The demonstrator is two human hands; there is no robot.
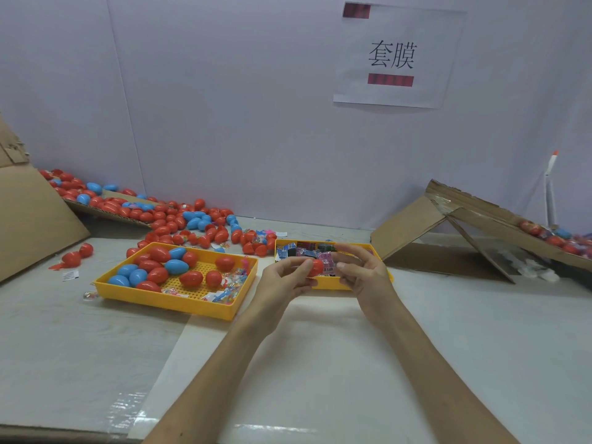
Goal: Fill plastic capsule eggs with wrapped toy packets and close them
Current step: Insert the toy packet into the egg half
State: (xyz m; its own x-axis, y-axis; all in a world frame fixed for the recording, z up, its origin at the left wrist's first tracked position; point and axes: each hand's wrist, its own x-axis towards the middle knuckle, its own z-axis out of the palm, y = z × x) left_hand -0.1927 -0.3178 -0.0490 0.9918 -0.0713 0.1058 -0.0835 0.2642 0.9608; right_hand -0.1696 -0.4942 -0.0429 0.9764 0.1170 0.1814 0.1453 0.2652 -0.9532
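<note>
**Two hands hold a red egg over a tray of toy packets**

At the centre of the frame, the left hand [282, 277] pinches a red plastic egg [315, 267] between thumb and curled fingers. The right hand [362, 274] sits just beside the egg's right end, fingers half curled; whether it grips anything cannot be told. Behind them, a yellow tray [330, 286] holds wrapped packets [307, 251]. To the left, a second yellow tray [179, 304] holds red and blue eggs. More eggs [179, 216] lie piled on the bench [320, 363] at the centre left.

Packing workstation, heaped capsule eggs [179, 219], sorting trays [166, 299], wall label [392, 56]
</note>
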